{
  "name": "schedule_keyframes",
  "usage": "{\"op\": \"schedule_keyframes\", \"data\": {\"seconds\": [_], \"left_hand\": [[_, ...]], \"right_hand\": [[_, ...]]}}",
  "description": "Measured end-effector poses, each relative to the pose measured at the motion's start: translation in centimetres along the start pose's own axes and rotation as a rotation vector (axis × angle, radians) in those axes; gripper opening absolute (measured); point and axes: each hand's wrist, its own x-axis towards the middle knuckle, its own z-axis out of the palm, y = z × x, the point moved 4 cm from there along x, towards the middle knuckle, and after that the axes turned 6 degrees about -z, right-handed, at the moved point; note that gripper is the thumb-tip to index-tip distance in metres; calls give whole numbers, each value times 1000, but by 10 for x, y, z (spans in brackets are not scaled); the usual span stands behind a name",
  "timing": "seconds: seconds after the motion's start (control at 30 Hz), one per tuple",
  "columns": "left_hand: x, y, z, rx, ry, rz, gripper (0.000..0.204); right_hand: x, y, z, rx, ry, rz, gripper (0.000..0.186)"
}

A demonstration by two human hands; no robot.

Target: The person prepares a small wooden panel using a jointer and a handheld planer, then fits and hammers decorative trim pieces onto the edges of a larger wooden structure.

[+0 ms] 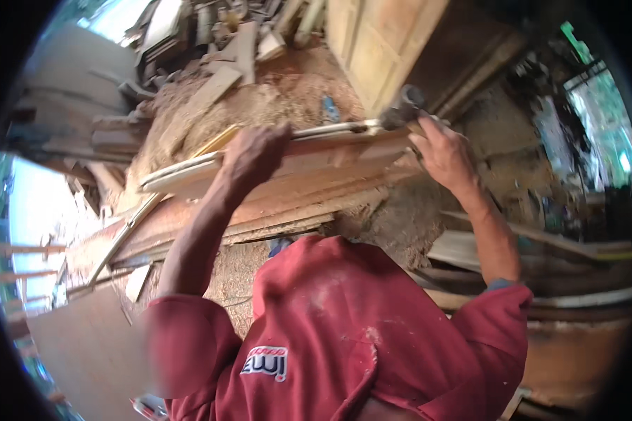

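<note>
A long wooden board stands on its edge across the workbench in front of me. My left hand is closed on the board's upper edge, left of its middle; its fingertips are hidden. At the board's right end, my right hand grips a hammer with its fingers wrapped round the handle. The dark, blurred hammer head is just above the end of the board. Below the board runs a thick wooden plank, which bears it.
A narrow strip of wood leans at the left. Sawdust covers the ground beyond, with a pile of offcuts and a small blue object. A panelled wooden door stands at the far right. Curved planks are stacked to my right.
</note>
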Motion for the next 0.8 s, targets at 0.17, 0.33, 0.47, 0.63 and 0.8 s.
{"op": "schedule_keyframes", "data": {"seconds": [0.17, 0.33, 0.47, 0.63, 0.8], "left_hand": [[-27, -27, -28, 106, 171, 130, 74], [-105, -155, -37, 201, 169, -226, 69], [-104, -171, -38, -79, 65, -210, 40], [-99, -162, -39, 97, 74, -240, 24], [-99, -165, -33, 211, 221, -220, 18]], "right_hand": [[13, -20, -10, 37, 91, -17, 39], [40, -69, -6, 82, 121, -93, 40], [65, -113, 2, 114, 86, -228, 39], [76, -150, 26, 161, 6, -352, 39], [84, -156, 49, 79, -156, -331, 32]]}}
